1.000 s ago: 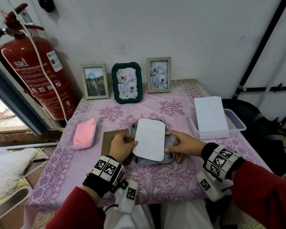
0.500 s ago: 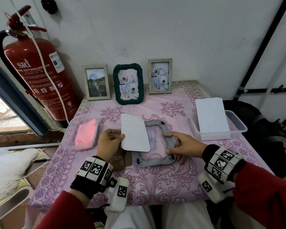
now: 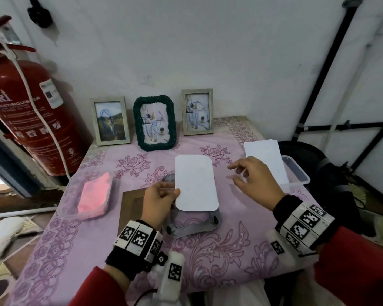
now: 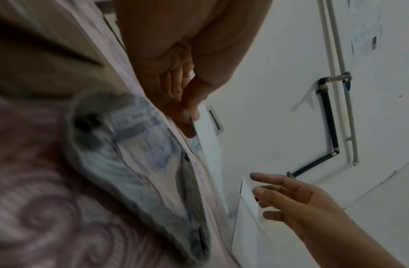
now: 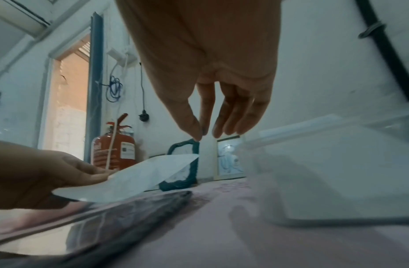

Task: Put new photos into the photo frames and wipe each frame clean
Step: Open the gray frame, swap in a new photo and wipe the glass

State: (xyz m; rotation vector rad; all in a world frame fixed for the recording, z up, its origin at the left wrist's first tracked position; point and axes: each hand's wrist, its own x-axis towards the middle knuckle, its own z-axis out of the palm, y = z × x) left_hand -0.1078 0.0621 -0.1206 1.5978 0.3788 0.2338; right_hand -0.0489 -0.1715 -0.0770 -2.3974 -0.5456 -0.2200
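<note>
A grey frame [image 3: 192, 226] lies face down on the pink tablecloth, mostly covered by a white photo [image 3: 195, 186] with rounded corners, blank side up. My left hand [image 3: 174, 191] pinches the photo's left edge between thumb and fingers and holds it just above the frame; the left wrist view shows the same pinch [image 4: 189, 119]. My right hand [image 3: 237, 173] hovers to the right of the photo with fingers spread and holds nothing. The right wrist view shows its fingers [image 5: 233, 117] pointing down, apart from the photo [image 5: 134, 177].
A brown backing board [image 3: 131, 204] lies left of the grey frame. A clear tub [image 3: 296, 173] with white photo paper [image 3: 263, 155] stands at the right, a pink cloth [image 3: 95, 195] at the left. Three frames [image 3: 154, 122] stand along the wall. A red fire extinguisher [image 3: 31, 102] stands left of the table.
My left hand swung the photo off to the left, uncovering the grey frame, then brought it back over it. My right hand lifted off the frame's right edge and now hovers open.
</note>
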